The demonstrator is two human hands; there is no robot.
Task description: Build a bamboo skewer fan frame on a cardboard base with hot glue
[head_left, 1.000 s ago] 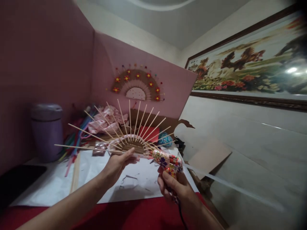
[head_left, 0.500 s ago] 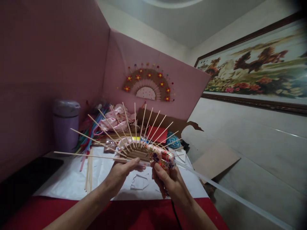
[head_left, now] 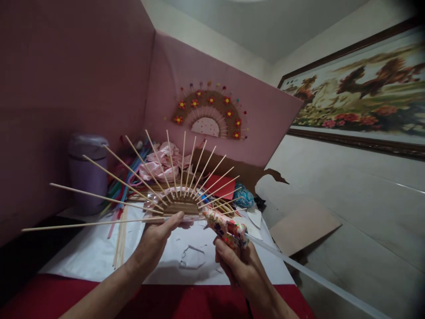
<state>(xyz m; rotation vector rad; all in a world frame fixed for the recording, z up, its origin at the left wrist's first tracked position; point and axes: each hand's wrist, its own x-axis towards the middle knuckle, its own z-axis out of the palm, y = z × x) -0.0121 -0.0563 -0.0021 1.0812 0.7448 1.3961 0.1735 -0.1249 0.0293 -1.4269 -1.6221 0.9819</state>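
My left hand grips the lower edge of a brown cardboard half-circle, thumb on top and fingers underneath. Thin wooden sticks spread out from its curved rim like a fan. In my right hand is a flower-patterned glue gun, held by its handle, with a small red light showing. A long translucent glue stick runs out of its back end. The gun's nozzle points left, close to the right end of the cardboard; whether it touches is unclear.
Loose sticks and paper scraps lie on the white sheet. Behind are pink cloth, red paper, blue yarn and a purple tumbler. A finished-looking flowered fan is pinned to the pink board.
The stick fan has moved left in my left hand. The glue gun has drawn back from over the cardboard's right part to its right end, slightly lower.
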